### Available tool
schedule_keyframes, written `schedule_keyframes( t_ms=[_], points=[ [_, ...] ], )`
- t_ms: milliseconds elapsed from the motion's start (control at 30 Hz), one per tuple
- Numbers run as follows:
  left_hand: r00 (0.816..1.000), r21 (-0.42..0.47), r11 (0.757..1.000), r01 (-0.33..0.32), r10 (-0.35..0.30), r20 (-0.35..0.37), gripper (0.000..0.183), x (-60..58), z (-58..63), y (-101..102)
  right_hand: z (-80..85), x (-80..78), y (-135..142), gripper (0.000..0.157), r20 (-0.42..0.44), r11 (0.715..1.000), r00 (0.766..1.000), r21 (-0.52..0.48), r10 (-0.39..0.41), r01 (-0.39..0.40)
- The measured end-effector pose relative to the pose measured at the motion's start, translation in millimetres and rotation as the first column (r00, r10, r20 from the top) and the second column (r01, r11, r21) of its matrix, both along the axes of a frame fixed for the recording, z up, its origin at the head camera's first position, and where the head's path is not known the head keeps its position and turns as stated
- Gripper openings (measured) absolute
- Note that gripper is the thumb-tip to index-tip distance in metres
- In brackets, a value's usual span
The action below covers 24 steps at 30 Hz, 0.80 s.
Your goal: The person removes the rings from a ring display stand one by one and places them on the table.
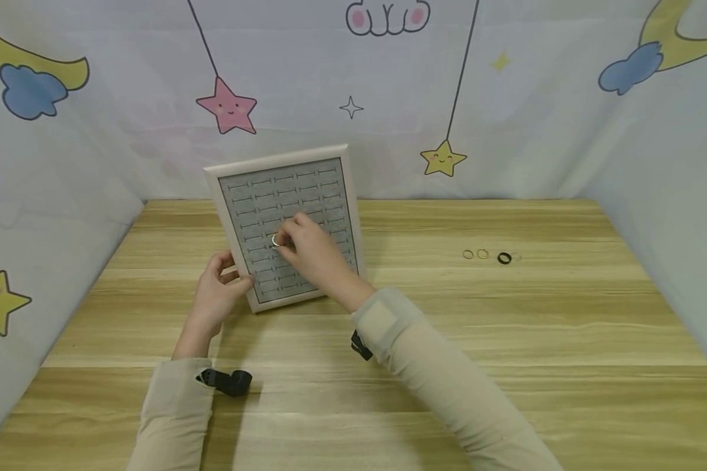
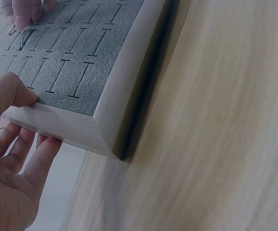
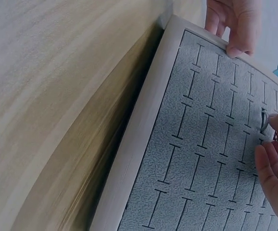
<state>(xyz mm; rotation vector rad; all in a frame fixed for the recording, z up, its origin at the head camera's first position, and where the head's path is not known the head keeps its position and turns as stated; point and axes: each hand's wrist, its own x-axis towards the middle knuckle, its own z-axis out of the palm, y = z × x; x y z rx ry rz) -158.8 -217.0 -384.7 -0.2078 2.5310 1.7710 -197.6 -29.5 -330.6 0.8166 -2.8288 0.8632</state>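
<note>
A ring display board [image 1: 277,190] with grey slotted felt and a pale wooden frame stands tilted on the table. My left hand [image 1: 218,291] grips its left edge, thumb on the front and fingers behind. At the middle of the felt, my right hand [image 1: 315,255] pinches a thin shiny ring [image 1: 275,240] against the slots. The left wrist view shows a gold ring [image 2: 12,30] at those fingertips, beside a dark loop [image 2: 26,38] standing in a slot. From the right wrist, a dark curved ring [image 3: 264,120] shows at the thumb and finger; the fingers partly cover the rest.
On the right of the wooden table [image 1: 448,366] lie several rings: two thin gold-toned ones [image 1: 482,254], a black ring [image 1: 504,258] and a faint clear one [image 1: 516,256]. A patterned cloth [image 1: 389,118] hangs behind and at both sides.
</note>
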Motion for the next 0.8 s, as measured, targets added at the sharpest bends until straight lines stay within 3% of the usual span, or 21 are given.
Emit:
schedule_keyframes(
  t_ms=[300, 433, 600, 800],
  points=[
    [1.0, -0.003, 1.0, -0.006, 0.006, -0.005, 0.062, 1.3, -0.6, -0.2, -5.5, -1.0, 7.5, 0.011, 0.066, 0.978, 0.997, -0.206, 0.031, -0.017],
    [1.0, -0.003, 1.0, -0.005, 0.005, -0.004, 0.063, 1.3, -0.9, -0.2, -5.4, -2.5, 17.7, 0.009, 0.038, 0.96, 0.999, -0.28, 0.005, 0.005],
    [1.0, -0.002, 1.0, -0.001, 0.001, 0.0, 0.062, 0.6, -0.2, 0.0, -6.3, -9.7, 37.4, 0.013, 0.025, 0.929, 0.998, -0.363, -0.063, 0.067],
    [1.0, -0.007, 1.0, -0.005, 0.005, -0.002, 0.062, 0.0, -0.1, 0.5, -6.6, -20.9, 66.4, 0.016, 0.137, 0.867, 0.981, -0.462, -0.139, 0.188]
  ],
)
